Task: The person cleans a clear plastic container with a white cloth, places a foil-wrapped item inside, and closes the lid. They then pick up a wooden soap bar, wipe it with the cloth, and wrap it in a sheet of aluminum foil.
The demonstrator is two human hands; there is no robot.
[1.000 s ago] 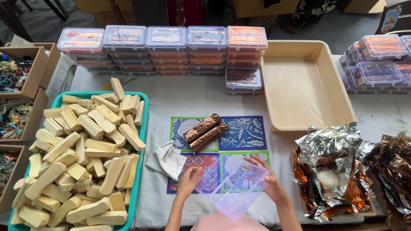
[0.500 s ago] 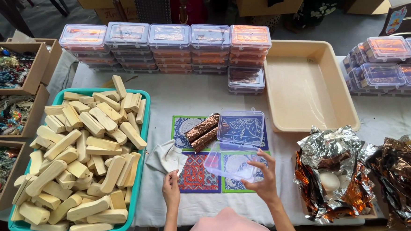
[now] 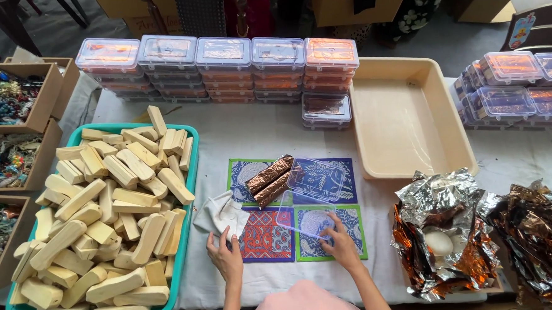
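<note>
At the far left, cardboard boxes of beads [image 3: 5,100] stand beside the table, and next to them the teal tray [image 3: 187,254] is heaped with pale wooden blocks [image 3: 103,214] above its rim; a block near the right edge could slide off onto the white cloth [image 3: 219,216] if an arm bumps the tray, in my judgement. The left hand [image 3: 227,259] lies on the table just beside this cloth, its fingers spread and lightly bent, touching the cloth's edge and the red patterned mat [image 3: 266,234]; the grip is open and holds nothing. Above it, two copper foil-wrapped bars [image 3: 269,180] lie across the mats, one end touching the clear plastic box [image 3: 313,194], which stands open on the blue mat [image 3: 343,173] and the green mat [image 3: 349,233]. The right hand [image 3: 340,245] rests at the near edge of this box, fingertips on its thin lid part; whether the grip pinches the plastic or only presses on it, I cannot tell. The plastic is light, so a one-sided press may tip the box or push the bars away. Further right, the beige tray [image 3: 459,158] is bare, and the crumpled foil sheets [image 3: 450,227] near the table edge could catch a sleeve and fall.
</note>
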